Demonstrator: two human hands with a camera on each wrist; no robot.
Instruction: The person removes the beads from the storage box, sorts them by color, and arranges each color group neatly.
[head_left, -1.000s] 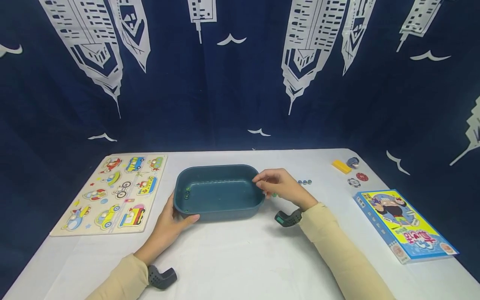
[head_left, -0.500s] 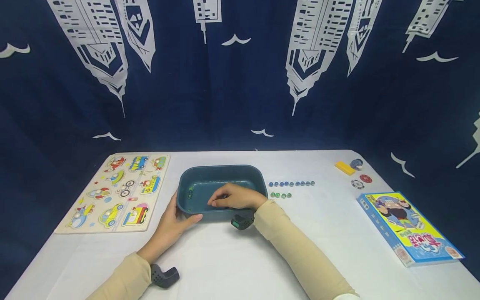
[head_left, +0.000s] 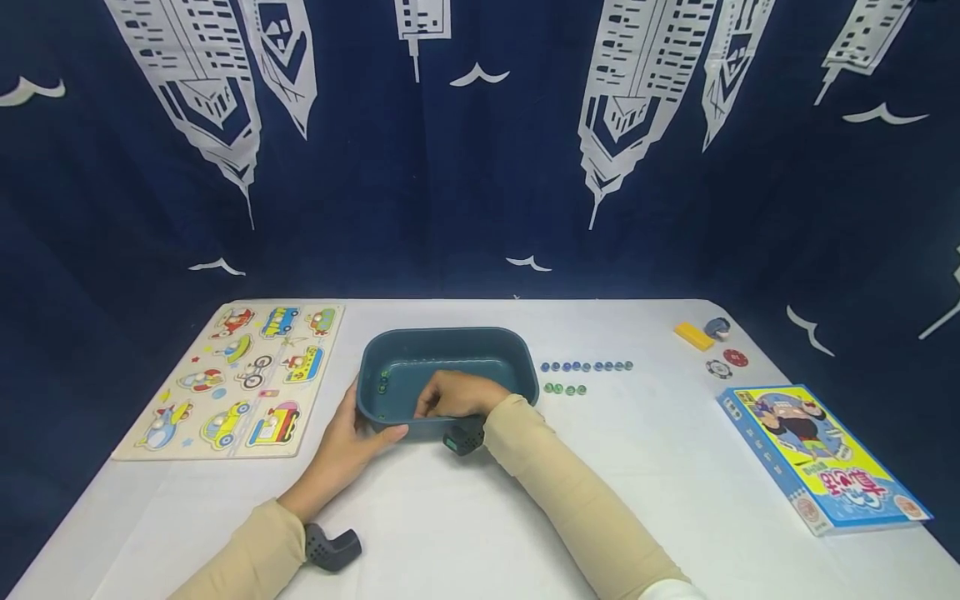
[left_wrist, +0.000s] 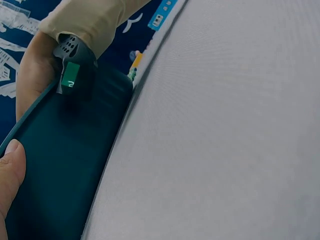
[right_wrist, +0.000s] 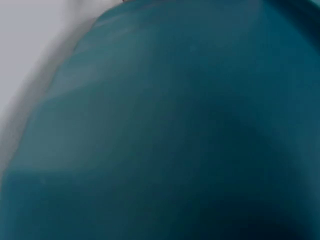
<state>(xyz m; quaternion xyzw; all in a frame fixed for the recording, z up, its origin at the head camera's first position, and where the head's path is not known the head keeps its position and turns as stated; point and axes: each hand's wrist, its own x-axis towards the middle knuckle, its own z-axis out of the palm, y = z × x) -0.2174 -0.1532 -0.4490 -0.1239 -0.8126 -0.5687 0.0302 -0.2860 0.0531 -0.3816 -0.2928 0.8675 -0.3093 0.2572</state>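
A dark teal oblong box [head_left: 450,343] stands on the white table in the head view. My left hand [head_left: 347,446] grips its left end, thumb over the front rim; that thumb [left_wrist: 11,170] also shows in the left wrist view. Inside the box, my right hand [head_left: 457,393] reaches down, knuckles up, with its fingertips hidden behind the front wall. Whether it holds anything I cannot see. A few small green marbles [head_left: 384,382] lie at the box's left end. The right wrist view is filled by blurred teal box wall [right_wrist: 150,125].
Right of the box lie a row of blue marbles [head_left: 577,367] and a shorter row of green marbles [head_left: 558,389]. A wooden picture puzzle [head_left: 180,364] is at left. Far right are a game box [head_left: 825,458], two poker chips [head_left: 736,357] and a yellow block [head_left: 693,337].
My right hand has moved left from beside the box's right end into the box, then lower toward its floor. The marble rows have come into full view. The left hand keeps its grip.
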